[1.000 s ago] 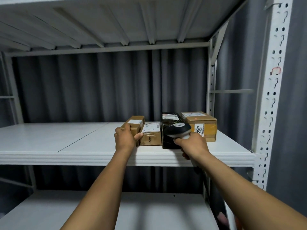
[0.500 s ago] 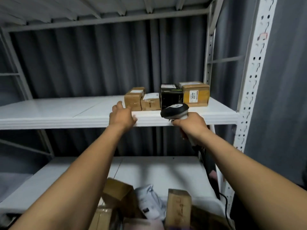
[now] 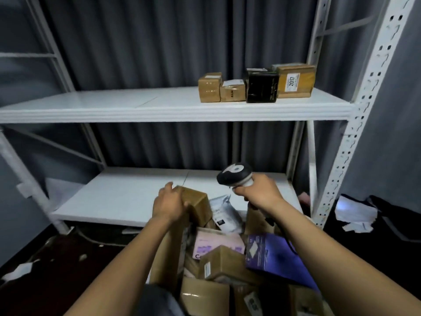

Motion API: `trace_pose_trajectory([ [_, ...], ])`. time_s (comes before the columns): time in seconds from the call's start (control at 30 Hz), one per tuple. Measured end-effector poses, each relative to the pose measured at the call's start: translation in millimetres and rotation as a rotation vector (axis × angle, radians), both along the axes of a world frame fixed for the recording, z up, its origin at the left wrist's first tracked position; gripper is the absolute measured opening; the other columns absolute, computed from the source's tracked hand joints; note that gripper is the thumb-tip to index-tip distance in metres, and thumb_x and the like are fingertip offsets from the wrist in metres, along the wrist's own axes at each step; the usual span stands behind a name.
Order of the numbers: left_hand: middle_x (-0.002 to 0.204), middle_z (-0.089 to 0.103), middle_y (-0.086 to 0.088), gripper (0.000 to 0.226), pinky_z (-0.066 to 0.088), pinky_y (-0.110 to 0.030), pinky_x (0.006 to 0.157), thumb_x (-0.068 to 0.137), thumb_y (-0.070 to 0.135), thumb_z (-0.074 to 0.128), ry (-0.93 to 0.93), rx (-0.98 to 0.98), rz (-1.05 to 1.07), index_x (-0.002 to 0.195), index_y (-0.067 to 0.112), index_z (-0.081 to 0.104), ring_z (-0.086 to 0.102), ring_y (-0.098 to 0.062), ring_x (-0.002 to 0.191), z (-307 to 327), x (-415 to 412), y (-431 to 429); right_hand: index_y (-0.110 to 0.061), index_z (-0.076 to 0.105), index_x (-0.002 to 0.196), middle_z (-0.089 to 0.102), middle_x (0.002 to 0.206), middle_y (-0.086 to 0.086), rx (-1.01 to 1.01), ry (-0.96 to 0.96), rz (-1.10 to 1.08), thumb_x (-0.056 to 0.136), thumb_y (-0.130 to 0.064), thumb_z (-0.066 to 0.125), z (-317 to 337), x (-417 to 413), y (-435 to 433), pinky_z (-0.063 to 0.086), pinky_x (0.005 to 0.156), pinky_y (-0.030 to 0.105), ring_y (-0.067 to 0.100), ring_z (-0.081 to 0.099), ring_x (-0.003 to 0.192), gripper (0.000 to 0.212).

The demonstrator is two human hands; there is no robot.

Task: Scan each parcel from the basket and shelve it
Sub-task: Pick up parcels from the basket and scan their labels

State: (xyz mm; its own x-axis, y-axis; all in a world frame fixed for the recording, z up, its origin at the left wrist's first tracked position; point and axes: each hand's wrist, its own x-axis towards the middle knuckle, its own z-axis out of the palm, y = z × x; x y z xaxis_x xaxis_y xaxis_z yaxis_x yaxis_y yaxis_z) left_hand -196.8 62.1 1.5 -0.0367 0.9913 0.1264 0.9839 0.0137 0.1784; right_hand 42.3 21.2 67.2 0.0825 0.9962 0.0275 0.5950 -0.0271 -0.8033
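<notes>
My left hand (image 3: 169, 202) grips the top of a brown cardboard parcel (image 3: 197, 205) that stands at the far side of a heap of parcels in front of me. My right hand (image 3: 260, 192) holds a black-and-white barcode scanner (image 3: 234, 175) just above the heap, its head pointing left. The heap holds several parcels: a grey pouch (image 3: 224, 213), a pink box (image 3: 217, 245), a purple packet (image 3: 268, 258) and a brown box (image 3: 224, 262). The basket itself is hidden under them. Several scanned parcels (image 3: 257, 86) stand in a row on the upper shelf (image 3: 159, 108), at its right end.
A lower white shelf (image 3: 127, 197) lies just behind the heap. White perforated uprights (image 3: 355, 124) frame the rack on the right. Papers (image 3: 355, 215) lie on the dark floor at right, and scraps (image 3: 20, 270) at left. A grey curtain hangs behind.
My left hand has left the brown box on the upper shelf and come down onto a parcel in the heap. The scanner hand lowered too, and my view tilted downward.
</notes>
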Motion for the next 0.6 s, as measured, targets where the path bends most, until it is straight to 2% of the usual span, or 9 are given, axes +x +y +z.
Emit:
trace_pose_trajectory([
  [0.07, 0.148, 0.032, -0.014, 0.054, 0.039, -0.04, 0.102, 0.091, 0.047, 0.056, 0.002, -0.061, 0.034, 0.138, 0.021, 0.046, 0.038, -0.033, 0.131, -27.5, -10.8, -8.4, -0.017, 0.069, 0.091, 0.073, 0.087, 0.011, -0.026, -0.044, 0.009, 0.074, -0.03, 0.075, -15.2, -12.9, -1.3, 0.056, 0.067, 0.033, 0.031, 0.07, 0.078, 0.023],
  [0.13, 0.146, 0.034, -0.014, 0.057, 0.04, -0.039, 0.101, 0.089, 0.052, 0.056, -0.021, -0.111, 0.07, 0.135, 0.02, 0.047, 0.04, -0.032, 0.128, -51.3, -17.7, -13.0, -0.02, 0.067, 0.094, 0.072, 0.092, 0.009, -0.054, -0.075, 0.02, 0.074, -0.032, 0.076, -27.7, -23.5, -3.7, 0.057, 0.074, 0.037, 0.03, 0.069, 0.081, 0.025],
  [0.23, 0.143, 0.033, -0.013, 0.068, 0.042, -0.038, 0.1, 0.084, 0.054, 0.063, -0.096, -0.149, 0.108, 0.139, 0.022, 0.039, 0.042, -0.031, 0.126, -75.1, -20.4, -13.4, -0.018, 0.067, 0.103, 0.067, 0.091, 0.003, -0.092, -0.12, 0.03, 0.078, -0.031, 0.075, -41.3, -31.5, -4.9, 0.049, 0.07, 0.028, 0.022, 0.064, 0.083, 0.03],
  [0.37, 0.148, 0.018, -0.019, 0.086, 0.047, -0.044, 0.099, 0.079, 0.049, 0.071, -0.182, -0.145, 0.174, 0.147, 0.028, 0.022, 0.041, -0.036, 0.127, -93.3, -16.9, -8.1, -0.017, 0.066, 0.104, 0.063, 0.087, -0.001, -0.121, -0.117, 0.004, 0.08, -0.031, 0.074, -53.7, -33.3, -4.5, 0.041, 0.066, 0.026, 0.017, 0.058, 0.081, 0.03],
  [0.43, 0.142, 0.023, -0.019, 0.091, 0.049, -0.046, 0.095, 0.079, 0.045, 0.072, -0.252, -0.154, 0.203, 0.149, 0.032, 0.014, 0.043, -0.036, 0.122, -98.9, -15.6, -8.4, -0.017, 0.066, 0.105, 0.064, 0.088, -0.001, -0.122, -0.13, -0.002, 0.08, -0.032, 0.074, -56.2, -31.8, -4.3, 0.039, 0.062, 0.025, 0.017, 0.057, 0.081, 0.031],
  [0.53, 0.135, 0.031, -0.018, 0.091, 0.049, -0.045, 0.092, 0.078, 0.043, 0.073, -0.375, -0.113, 0.234, 0.147, 0.034, 0.014, 0.044, -0.034, 0.117, -101.3, -17.0, -9.6, -0.019, 0.064, 0.102, 0.063, 0.087, -0.001, -0.115, -0.109, 0.006, 0.081, -0.031, 0.074, -56.7, -29.3, -2.6, 0.036, 0.055, 0.022, 0.015, 0.056, 0.078, 0.027],
  [0.6, 0.136, 0.032, -0.017, 0.093, 0.047, -0.043, 0.093, 0.076, 0.044, 0.073, -0.436, -0.04, 0.211, 0.147, 0.033, 0.013, 0.044, -0.032, 0.117, -94.6, -17.5, -11.8, -0.021, 0.061, 0.095, 0.063, 0.079, -0.004, -0.102, -0.067, 0.013, 0.082, -0.029, 0.074, -54.8, -27.1, -3.1, 0.036, 0.053, 0.022, 0.012, 0.056, 0.071, 0.02],
])
